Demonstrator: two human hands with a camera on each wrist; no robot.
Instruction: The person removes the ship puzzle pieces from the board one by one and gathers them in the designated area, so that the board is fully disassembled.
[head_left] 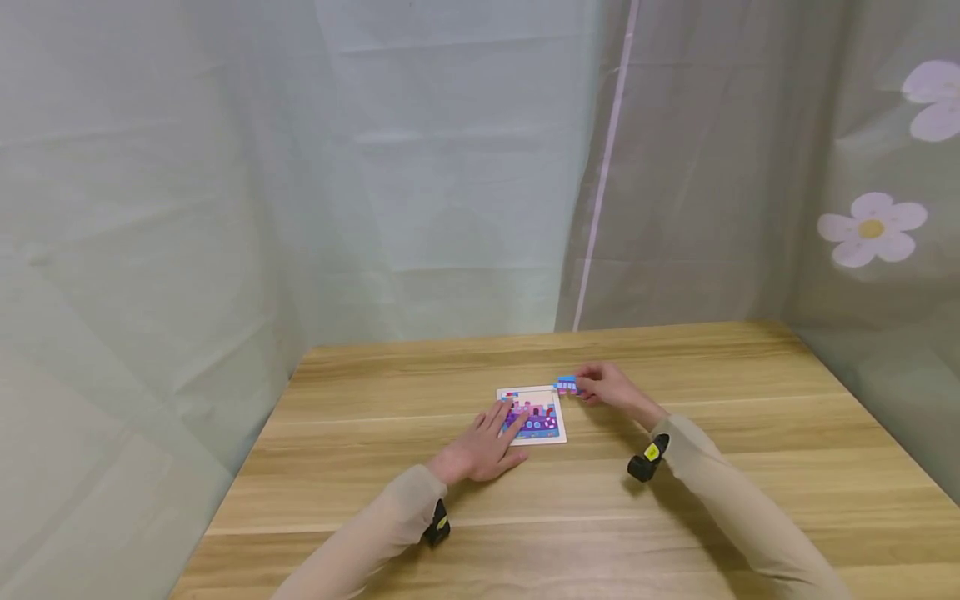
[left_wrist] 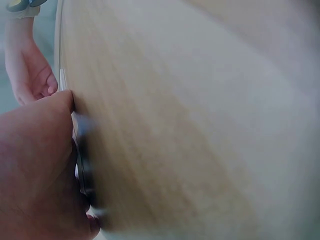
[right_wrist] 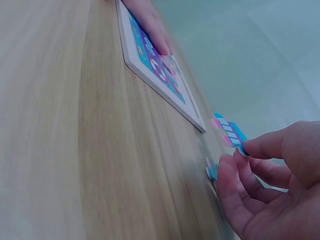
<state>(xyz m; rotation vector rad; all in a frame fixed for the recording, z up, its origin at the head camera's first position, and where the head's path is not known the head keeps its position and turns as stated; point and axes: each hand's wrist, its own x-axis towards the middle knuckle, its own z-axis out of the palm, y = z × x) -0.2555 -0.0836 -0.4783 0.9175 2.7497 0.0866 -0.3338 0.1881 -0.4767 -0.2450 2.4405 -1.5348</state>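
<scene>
Plainly, the wood-grained table (head_left: 570,533) meets a pale, creased curtain (head_left: 450,167), with a light strip (head_left: 607,158) down the back and flowers (head_left: 872,229) at right. The puzzle (head_left: 543,425) lies on it under the left hand's (head_left: 487,446) spread fingers; the right hand's (head_left: 609,387) grip pinches a blue piece (head_left: 566,385) beside the puzzle's far right corner.

So the puzzle tray (right_wrist: 160,93) sits flat on the tabletop (head_left: 570,533), around the middle, nearer the far edge. Left hand (head_left: 486,447) comes in from the near left, fingers (head_left: 516,426) over the tray's left part. Right hand (head_left: 606,386) is off to the right, puzzle piece (head_left: 566,384) pinched just by the tray's far right corner. Second piece (right_wrist: 212,170) is near that hand. Curtains (head_left: 450,167) behind and both sides.
</scene>
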